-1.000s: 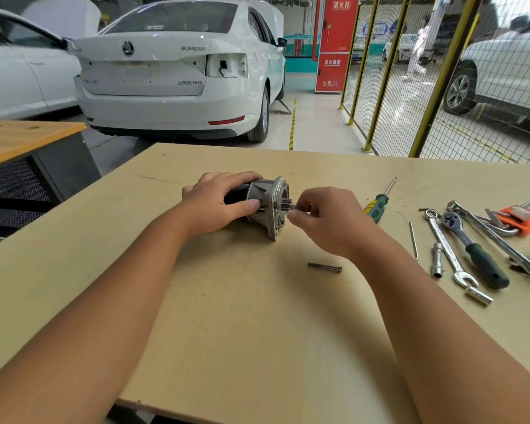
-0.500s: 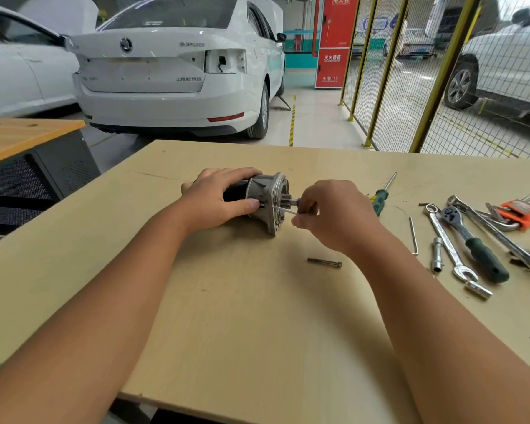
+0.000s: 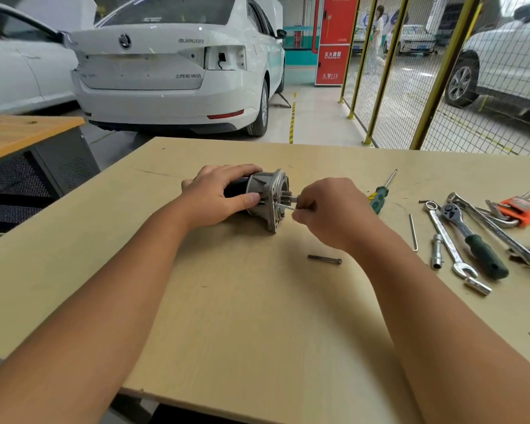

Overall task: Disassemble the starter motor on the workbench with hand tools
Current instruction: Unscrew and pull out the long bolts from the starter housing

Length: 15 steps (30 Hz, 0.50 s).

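The starter motor (image 3: 257, 195) lies on its side on the desk (image 3: 257, 316), its dark body under the left hand (image 3: 218, 195), whose fingers curl over the top while the thumb presses the near side to steady it. The flanged nose of the housing faces the right hand (image 3: 328, 209), which pinches a thin silver rod, most likely a long through bolt (image 3: 283, 205), between fingertips and thumb right at the flange face, just below the pinion. The step in hand looks like drawing this bolt out by hand after loosening it. A matching dark bolt (image 3: 324, 259) already lies loose on the desk just nearer the person than the right hand (so this would be the second of the pair, as far as one can judge). The next move calls for a straight pull along the bolt's axis, away from the left hand, with that hand holding the body from rolling; then the bolt can go down beside its mate. Beyond the right hand lie a screwdriver (image 3: 380, 197), a ratchet (image 3: 471, 240), a combination wrench (image 3: 447, 237) and a hex key set (image 3: 520, 206).
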Each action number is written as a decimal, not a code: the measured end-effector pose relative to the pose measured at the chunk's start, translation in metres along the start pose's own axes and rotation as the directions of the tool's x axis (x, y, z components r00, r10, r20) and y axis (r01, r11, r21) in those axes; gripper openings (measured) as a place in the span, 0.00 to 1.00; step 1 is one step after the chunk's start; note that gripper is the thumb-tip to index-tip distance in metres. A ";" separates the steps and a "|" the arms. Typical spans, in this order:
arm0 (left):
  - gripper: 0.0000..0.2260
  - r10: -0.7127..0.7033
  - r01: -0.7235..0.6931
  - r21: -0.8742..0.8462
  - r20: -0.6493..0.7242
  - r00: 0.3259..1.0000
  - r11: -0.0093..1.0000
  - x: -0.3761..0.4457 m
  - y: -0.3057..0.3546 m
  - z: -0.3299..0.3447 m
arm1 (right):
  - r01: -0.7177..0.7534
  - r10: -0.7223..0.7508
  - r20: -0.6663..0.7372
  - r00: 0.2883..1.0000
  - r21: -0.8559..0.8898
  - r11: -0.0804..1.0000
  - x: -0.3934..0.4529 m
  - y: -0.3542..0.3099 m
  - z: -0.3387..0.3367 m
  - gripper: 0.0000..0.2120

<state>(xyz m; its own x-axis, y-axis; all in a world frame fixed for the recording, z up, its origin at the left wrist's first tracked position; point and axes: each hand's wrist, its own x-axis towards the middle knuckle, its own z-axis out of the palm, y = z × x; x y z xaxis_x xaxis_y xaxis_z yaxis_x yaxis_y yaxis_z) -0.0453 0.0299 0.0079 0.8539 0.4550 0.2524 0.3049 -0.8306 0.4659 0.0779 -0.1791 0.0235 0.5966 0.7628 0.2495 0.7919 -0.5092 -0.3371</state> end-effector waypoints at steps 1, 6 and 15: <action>0.26 0.001 -0.001 0.005 0.001 1.000 1.000 0.000 0.000 0.000 | -0.006 0.006 -0.014 1.000 -0.027 1.000 -0.001 -0.001 -0.001 0.05; 0.27 0.009 -0.009 0.007 0.003 1.000 1.000 -0.002 0.002 -0.003 | 0.030 -0.027 -0.051 0.998 0.058 0.998 0.000 0.001 0.000 0.05; 0.25 0.004 -0.004 0.000 -0.005 1.000 1.000 -0.001 0.001 -0.002 | 0.083 -0.074 -0.059 0.995 0.164 0.983 0.003 0.002 0.003 0.10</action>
<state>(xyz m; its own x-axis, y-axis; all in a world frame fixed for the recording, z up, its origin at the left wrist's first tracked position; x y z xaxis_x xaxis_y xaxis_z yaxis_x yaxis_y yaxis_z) -0.0464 0.0290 0.0095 0.8530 0.4535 0.2583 0.3015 -0.8322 0.4653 0.0812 -0.1769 0.0208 0.5431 0.7733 0.3271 0.8064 -0.3719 -0.4597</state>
